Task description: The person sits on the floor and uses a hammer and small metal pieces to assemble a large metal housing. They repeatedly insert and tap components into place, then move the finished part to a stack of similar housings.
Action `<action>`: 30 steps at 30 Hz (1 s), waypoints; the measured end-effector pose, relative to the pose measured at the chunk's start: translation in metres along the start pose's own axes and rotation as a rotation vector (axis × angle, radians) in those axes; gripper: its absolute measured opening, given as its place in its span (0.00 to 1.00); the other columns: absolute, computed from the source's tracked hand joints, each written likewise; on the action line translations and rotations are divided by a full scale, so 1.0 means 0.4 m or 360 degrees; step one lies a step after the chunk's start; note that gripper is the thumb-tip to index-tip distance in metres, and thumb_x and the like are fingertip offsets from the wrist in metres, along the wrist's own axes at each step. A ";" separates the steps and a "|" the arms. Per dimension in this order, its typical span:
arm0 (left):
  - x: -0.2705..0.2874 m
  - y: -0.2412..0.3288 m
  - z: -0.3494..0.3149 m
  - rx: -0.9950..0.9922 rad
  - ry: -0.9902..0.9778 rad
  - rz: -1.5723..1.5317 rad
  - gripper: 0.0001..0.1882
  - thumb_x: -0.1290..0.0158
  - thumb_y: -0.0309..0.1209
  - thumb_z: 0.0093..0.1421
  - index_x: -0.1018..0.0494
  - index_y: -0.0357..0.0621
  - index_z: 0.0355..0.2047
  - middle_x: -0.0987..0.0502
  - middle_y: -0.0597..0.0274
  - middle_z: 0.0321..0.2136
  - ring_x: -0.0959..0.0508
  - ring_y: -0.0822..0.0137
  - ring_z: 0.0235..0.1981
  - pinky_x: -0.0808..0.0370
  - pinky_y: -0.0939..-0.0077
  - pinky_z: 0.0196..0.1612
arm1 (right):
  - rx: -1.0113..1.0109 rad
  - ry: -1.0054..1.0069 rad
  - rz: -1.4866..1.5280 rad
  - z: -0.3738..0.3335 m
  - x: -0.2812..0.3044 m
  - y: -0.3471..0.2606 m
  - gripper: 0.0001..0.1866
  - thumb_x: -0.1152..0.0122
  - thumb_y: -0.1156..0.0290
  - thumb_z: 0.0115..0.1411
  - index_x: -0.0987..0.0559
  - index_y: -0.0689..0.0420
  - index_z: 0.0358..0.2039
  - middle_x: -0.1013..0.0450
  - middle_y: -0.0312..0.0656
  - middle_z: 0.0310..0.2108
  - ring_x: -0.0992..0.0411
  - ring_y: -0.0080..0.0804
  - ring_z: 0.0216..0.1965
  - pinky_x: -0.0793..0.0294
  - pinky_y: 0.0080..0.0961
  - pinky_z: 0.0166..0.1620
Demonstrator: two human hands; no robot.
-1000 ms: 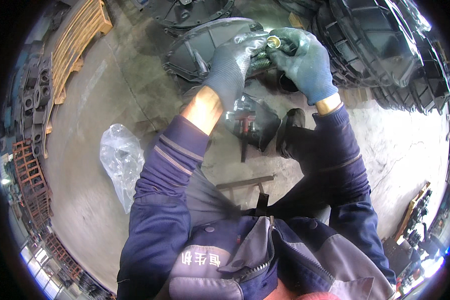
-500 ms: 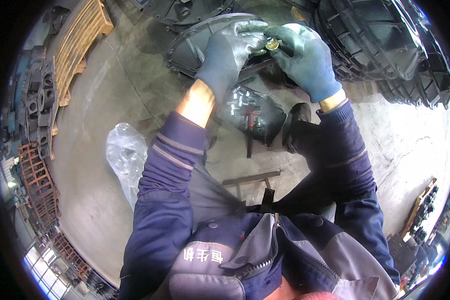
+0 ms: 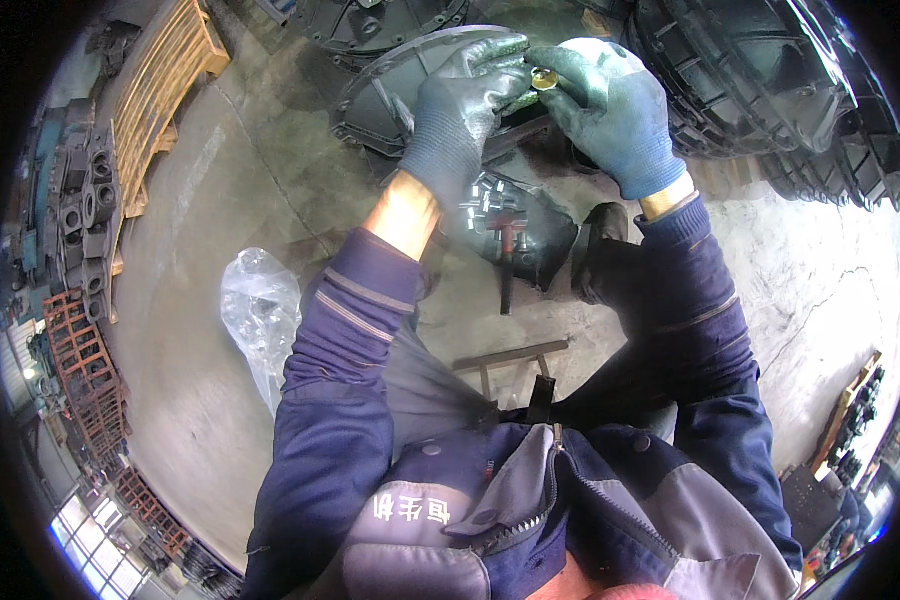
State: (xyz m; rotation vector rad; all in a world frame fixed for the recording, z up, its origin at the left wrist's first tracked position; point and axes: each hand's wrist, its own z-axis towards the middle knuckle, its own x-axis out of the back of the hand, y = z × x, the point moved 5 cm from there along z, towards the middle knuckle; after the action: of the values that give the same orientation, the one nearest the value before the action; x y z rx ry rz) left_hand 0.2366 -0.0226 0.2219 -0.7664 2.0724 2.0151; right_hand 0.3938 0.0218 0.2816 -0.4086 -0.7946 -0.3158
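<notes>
Both my hands wear grey-coated blue gloves and meet above a large dark round metal casting (image 3: 370, 100). Between thumb and forefinger, my right hand (image 3: 615, 115) pinches a small brass-coloured ring (image 3: 544, 79), its open end showing. My left hand (image 3: 460, 110) is closed right beside the ring, fingers bent toward it; what its fingertips grip is hidden. Below the hands, a dark bag or sheet (image 3: 545, 260) on the floor carries several small shiny metal cylinders (image 3: 488, 197). A hammer (image 3: 507, 262) with a reddish head lies across it.
Stacked black ribbed castings (image 3: 740, 90) stand at the far right. A clear plastic bag (image 3: 258, 310) lies on the floor to the left. Before my lap is a metal bar frame (image 3: 510, 355). A wooden pallet (image 3: 160, 90) and metal parts (image 3: 90, 205) line the left.
My hands stay together around the brass-coloured ring, with small shifts of the fingers. The ring tilts slightly, its opening facing more toward me. The view has moved a little.
</notes>
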 end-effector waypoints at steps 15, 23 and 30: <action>-0.002 0.020 -0.004 -0.0089 0.0112 0.0613 0.20 0.40 0.20 0.61 0.23 0.39 0.54 0.17 0.60 0.47 0.19 0.71 0.46 0.21 0.78 0.51 | 0.0024 0.0042 -0.0035 -0.005 -0.005 0.000 0.18 0.30 0.65 0.52 0.15 0.45 0.46 0.21 0.36 0.39 0.22 0.40 0.42 0.21 0.36 0.44; 0.015 0.001 0.010 -0.0065 0.0100 0.0575 0.21 0.39 0.19 0.60 0.23 0.40 0.55 0.17 0.59 0.47 0.18 0.71 0.46 0.20 0.78 0.50 | 0.0088 0.0009 -0.0056 -0.005 -0.013 0.002 0.18 0.30 0.64 0.52 0.16 0.44 0.46 0.21 0.36 0.37 0.22 0.40 0.41 0.21 0.36 0.43; 0.021 -0.010 0.009 -0.0159 0.0020 0.0687 0.20 0.39 0.21 0.60 0.22 0.38 0.53 0.16 0.60 0.45 0.17 0.71 0.45 0.20 0.78 0.49 | 0.0049 -0.0034 -0.0105 -0.021 -0.024 0.002 0.17 0.30 0.63 0.54 0.15 0.43 0.46 0.21 0.35 0.37 0.22 0.39 0.41 0.21 0.36 0.43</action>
State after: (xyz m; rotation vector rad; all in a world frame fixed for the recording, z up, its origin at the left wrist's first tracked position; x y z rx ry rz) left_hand 0.2304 -0.0213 0.2142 -0.3638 2.3171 2.3449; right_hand 0.3930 0.0196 0.2692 -0.3579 -0.8343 -0.3609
